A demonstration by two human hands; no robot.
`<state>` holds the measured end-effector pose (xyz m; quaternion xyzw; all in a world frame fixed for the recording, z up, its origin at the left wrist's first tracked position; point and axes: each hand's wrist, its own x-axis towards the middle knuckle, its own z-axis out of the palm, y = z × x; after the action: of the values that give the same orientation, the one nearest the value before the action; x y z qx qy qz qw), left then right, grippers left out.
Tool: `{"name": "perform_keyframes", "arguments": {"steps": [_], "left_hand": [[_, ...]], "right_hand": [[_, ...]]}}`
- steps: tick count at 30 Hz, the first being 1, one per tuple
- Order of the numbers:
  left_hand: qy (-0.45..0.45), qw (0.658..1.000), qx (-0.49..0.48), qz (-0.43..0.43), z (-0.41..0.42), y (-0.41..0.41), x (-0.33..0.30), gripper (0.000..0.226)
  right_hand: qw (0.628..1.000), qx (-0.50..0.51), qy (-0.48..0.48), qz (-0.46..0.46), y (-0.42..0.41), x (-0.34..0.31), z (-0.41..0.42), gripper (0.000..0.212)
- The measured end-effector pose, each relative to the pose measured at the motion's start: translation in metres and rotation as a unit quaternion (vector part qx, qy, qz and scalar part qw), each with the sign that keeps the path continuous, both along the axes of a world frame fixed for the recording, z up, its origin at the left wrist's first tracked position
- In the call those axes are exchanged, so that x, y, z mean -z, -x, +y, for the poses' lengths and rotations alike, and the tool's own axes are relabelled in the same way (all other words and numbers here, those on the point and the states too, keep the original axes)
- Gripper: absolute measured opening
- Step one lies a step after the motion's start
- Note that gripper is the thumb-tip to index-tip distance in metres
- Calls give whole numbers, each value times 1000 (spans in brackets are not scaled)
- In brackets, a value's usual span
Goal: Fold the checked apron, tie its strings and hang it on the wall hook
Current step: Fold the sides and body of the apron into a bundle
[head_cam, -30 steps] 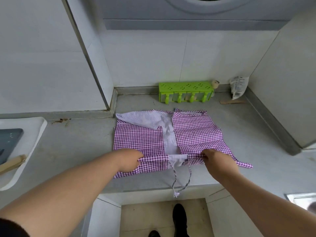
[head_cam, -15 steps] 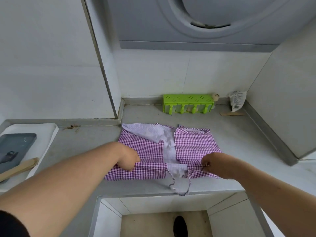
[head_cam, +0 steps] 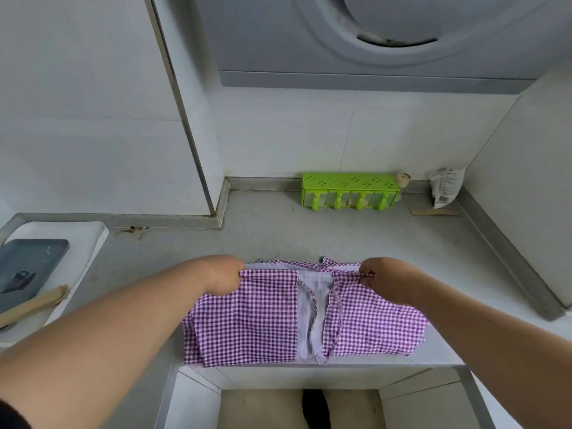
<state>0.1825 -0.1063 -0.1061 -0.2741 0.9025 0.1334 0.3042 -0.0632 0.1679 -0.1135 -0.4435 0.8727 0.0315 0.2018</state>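
Since a second ago both hands have carried the apron's near hem away from the person and laid it over the far half. Nearest the counter's front edge lies the new fold of the checked apron (head_cam: 266, 320), its long axis running left to right. Beyond it, the left hand (head_cam: 224, 274) and right hand (head_cam: 387, 278) each pinch a far corner with curled fingers, likely to square the edges. A string (head_cam: 311, 308) trails between them. Farther back stands a green rack (head_cam: 349, 190).

Apron (head_cam: 263, 320) on counter (head_cam: 278, 236) front edge; rack (head_cam: 349, 190) behind; tray (head_cam: 93, 239) left.
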Motion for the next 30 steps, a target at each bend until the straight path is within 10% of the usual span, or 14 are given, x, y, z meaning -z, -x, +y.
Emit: {"name": "perform_keyframes", "arguments": {"steps": [12,19,30], "left_hand": [[151,985,-73,38,-28,41,70,23],[45,984,156,75,-2,57,105,54],[41,995,85,-25,17,74,162,110]], "right_hand": [[999,5,-48,6,57,83,-88,28],[998,4,-56,-9,65,131,-101,38],[931,-348,106,19,28,153,-108,62]]}}
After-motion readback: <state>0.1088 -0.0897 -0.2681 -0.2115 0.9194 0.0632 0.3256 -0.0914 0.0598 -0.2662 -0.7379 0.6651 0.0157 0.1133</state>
